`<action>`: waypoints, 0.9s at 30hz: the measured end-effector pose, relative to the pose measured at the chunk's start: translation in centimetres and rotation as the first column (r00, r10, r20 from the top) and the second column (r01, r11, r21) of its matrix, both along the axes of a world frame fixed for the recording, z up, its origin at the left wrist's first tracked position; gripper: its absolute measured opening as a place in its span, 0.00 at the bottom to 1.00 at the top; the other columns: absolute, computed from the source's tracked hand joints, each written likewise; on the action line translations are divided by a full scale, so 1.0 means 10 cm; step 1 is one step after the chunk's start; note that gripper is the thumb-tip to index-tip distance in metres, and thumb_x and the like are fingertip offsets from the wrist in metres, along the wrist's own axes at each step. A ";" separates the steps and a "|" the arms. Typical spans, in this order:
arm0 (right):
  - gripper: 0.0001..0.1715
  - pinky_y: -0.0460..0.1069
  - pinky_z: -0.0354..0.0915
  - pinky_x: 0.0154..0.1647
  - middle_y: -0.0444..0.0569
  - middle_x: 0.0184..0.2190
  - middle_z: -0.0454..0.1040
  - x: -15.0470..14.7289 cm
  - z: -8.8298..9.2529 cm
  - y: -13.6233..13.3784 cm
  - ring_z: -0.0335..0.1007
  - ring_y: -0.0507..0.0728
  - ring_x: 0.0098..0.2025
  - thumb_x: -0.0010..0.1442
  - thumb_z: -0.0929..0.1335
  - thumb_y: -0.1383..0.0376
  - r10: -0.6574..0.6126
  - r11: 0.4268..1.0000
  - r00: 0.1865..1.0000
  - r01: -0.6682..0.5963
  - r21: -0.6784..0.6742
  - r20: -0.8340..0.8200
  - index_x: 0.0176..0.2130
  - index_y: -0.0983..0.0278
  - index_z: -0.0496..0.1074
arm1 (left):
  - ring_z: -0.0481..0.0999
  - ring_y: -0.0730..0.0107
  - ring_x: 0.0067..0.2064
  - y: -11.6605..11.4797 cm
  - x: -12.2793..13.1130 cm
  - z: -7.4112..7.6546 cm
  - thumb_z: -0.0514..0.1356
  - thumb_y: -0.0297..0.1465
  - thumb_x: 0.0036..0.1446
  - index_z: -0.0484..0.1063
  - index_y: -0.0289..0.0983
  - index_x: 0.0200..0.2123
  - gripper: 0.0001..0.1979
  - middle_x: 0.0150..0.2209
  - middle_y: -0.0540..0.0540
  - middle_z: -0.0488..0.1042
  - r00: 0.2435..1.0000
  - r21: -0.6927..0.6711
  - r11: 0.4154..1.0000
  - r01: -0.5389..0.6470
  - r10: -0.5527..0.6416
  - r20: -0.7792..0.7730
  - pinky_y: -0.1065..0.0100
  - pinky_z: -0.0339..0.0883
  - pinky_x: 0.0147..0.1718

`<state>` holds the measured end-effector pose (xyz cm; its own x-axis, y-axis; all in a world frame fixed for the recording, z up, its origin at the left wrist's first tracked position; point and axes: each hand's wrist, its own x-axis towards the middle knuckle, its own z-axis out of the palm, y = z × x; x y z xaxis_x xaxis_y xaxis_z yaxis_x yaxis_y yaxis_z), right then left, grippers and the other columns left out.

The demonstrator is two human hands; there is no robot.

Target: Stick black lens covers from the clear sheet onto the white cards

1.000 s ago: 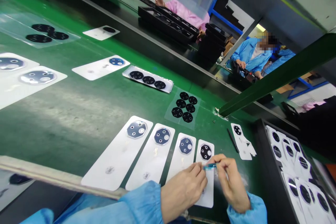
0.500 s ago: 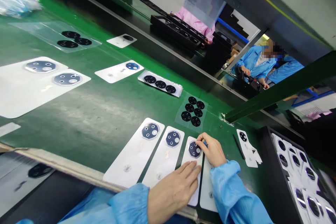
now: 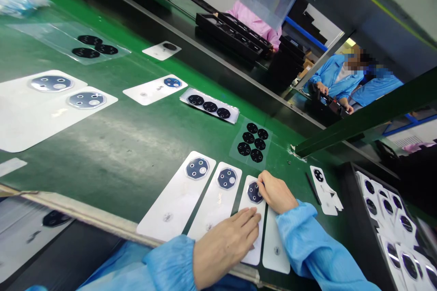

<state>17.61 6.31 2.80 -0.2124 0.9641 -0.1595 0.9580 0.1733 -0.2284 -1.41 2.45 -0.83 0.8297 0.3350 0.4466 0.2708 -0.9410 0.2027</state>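
White phone back panels lie in a slanted row, each with a dark octagonal camera decal at its top. My left hand (image 3: 229,244) rests flat, fingers stretched, across the lower part of the third panel (image 3: 248,225). At that panel's camera decal (image 3: 254,192), my right hand (image 3: 277,192) has its fingers curled and pressed together on the decal's right edge. Whatever those fingertips pinch is hidden. Left of my hands are the first panel (image 3: 174,198) and the second panel (image 3: 213,204). A fourth panel (image 3: 276,241) is partly covered by my right forearm.
A clear sheet of black decals (image 3: 252,143) lies beyond the row, beside a decal strip (image 3: 209,105). Larger panels (image 3: 37,113) lie at left. A black tray (image 3: 355,204) of panels stands at right, near a green post (image 3: 362,116). Co-workers (image 3: 336,77) sit beyond the bench.
My right hand's fingertips have shifted slightly down over the decal's edge, and the blue bit seen by them is now hidden. The left hand stays on the panel. The view has moved slightly.
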 end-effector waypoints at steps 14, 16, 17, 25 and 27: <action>0.07 0.48 0.60 0.27 0.45 0.30 0.65 -0.13 0.10 -0.60 0.65 0.53 0.26 0.61 0.56 0.70 0.082 0.996 0.996 -0.080 0.050 -0.027 0.31 0.59 0.54 | 0.70 0.61 0.51 0.00 0.01 0.00 0.56 0.32 0.59 0.68 0.30 0.43 0.12 0.47 0.41 0.72 1.000 -0.038 0.999 0.008 -0.008 0.003 0.64 0.59 0.54; 0.06 0.47 0.62 0.29 0.48 0.35 0.66 -0.15 0.15 -0.67 0.67 0.52 0.30 0.61 0.55 0.70 0.032 0.997 0.981 -0.018 0.075 -0.189 0.33 0.59 0.54 | 0.70 0.61 0.50 0.00 0.02 0.01 0.55 0.30 0.60 0.68 0.30 0.42 0.10 0.47 0.40 0.72 1.000 -0.043 0.999 0.012 -0.012 0.001 0.63 0.60 0.54; 0.06 0.47 0.62 0.31 0.48 0.37 0.66 -0.17 0.17 -0.69 0.68 0.52 0.32 0.62 0.55 0.69 0.003 0.997 0.957 0.020 0.078 -0.289 0.33 0.59 0.54 | 0.70 0.61 0.50 0.01 0.02 0.01 0.54 0.29 0.60 0.68 0.30 0.41 0.09 0.46 0.41 0.72 1.000 -0.045 0.999 0.015 -0.015 0.005 0.63 0.59 0.54; 0.11 0.45 0.58 0.26 0.38 0.22 0.62 -0.59 0.09 -0.12 0.60 0.51 0.23 0.66 0.52 0.59 -0.256 0.963 0.845 0.264 -0.049 -0.469 0.40 0.60 0.57 | 0.70 0.62 0.51 0.02 -0.06 0.05 0.51 0.26 0.61 0.68 0.29 0.40 0.08 0.46 0.37 0.72 0.995 -0.077 0.995 0.067 -0.061 0.074 0.63 0.60 0.55; 0.11 0.46 0.56 0.27 0.38 0.21 0.62 -0.66 0.04 0.07 0.60 0.51 0.23 0.64 0.56 0.57 -0.260 0.963 0.872 0.265 -0.047 -0.414 0.39 0.60 0.60 | 0.68 0.63 0.54 0.04 -0.18 0.07 0.51 0.27 0.61 0.67 0.29 0.43 0.10 0.49 0.37 0.71 0.995 -0.097 0.994 0.059 -0.051 0.083 0.63 0.57 0.57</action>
<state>10.97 7.06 3.23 0.0047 0.9948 -0.1020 0.7877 -0.0665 -0.6125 -3.19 2.87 -0.14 0.8110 0.3358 0.4791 0.1984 -0.9282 0.3148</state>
